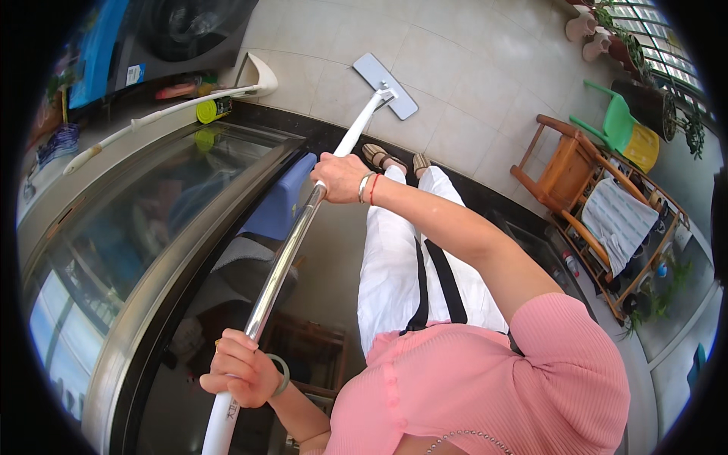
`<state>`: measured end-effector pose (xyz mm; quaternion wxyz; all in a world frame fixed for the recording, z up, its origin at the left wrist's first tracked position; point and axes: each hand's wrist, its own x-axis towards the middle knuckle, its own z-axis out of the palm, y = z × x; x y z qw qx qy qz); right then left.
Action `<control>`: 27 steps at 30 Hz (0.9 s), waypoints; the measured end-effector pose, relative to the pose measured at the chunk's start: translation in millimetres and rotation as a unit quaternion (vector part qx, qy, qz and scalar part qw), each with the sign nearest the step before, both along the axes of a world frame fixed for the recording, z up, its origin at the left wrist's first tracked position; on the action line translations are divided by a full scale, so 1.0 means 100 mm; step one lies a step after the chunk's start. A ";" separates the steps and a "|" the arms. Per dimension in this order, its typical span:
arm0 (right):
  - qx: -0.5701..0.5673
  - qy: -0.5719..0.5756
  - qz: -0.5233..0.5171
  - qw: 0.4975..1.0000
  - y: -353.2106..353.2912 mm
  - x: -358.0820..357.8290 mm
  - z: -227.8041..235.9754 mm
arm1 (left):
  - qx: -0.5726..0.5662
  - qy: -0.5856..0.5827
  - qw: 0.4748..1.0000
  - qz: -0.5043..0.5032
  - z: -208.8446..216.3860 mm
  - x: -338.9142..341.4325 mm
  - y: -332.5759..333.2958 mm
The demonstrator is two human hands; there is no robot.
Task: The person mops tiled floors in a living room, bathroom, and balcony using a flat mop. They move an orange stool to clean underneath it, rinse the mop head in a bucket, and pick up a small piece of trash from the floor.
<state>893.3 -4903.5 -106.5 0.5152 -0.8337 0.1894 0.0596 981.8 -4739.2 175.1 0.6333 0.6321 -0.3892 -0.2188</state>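
I hold a flat mop (279, 282) with a long white and silver handle that runs slantwise across the view. My right hand (341, 178) is wrapped round the handle's middle, red string and bracelets at its wrist. Lower down, near the handle's end, my left hand (241, 368) grips the white part, with a pale green bangle on that wrist. The mop's grey rectangular head (394, 89) lies flat on the tiled floor (455, 76), just beyond my feet (383, 158).
A glass sliding door (144, 205) borders the left, near a washing machine (186, 34) and a white long-handled dustpan (258, 76). At right stand a wooden chair (565, 163), a green plastic chair (618, 117) and a rack with a cloth (618, 216). A blue stool (280, 199) is beside the handle.
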 end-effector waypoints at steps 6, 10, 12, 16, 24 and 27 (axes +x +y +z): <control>-0.100 0.099 0.045 0.989 -0.76 -0.90 -0.32 | -0.022 0.075 0.994 0.081 -0.70 -0.95 -0.21; -0.159 0.141 -0.022 0.977 -1.36 -1.81 -0.86 | -0.007 0.119 0.992 0.037 -1.35 -1.48 -0.69; -0.174 0.147 -0.060 0.972 -1.55 -2.19 -1.01 | -0.019 0.135 0.990 -0.018 -1.47 -1.67 -0.91; -0.172 0.174 -0.124 0.962 -1.32 -2.61 -1.02 | -0.010 0.147 0.983 -0.110 -1.45 -1.78 -0.93; -0.138 0.066 -0.315 0.937 -0.01 -2.66 -0.76 | 0.040 0.143 0.951 -0.270 -0.86 -1.28 -0.55; -0.125 0.035 -0.356 0.925 0.43 -2.39 -0.74 | 0.050 0.147 0.949 -0.276 -0.80 -0.96 -0.29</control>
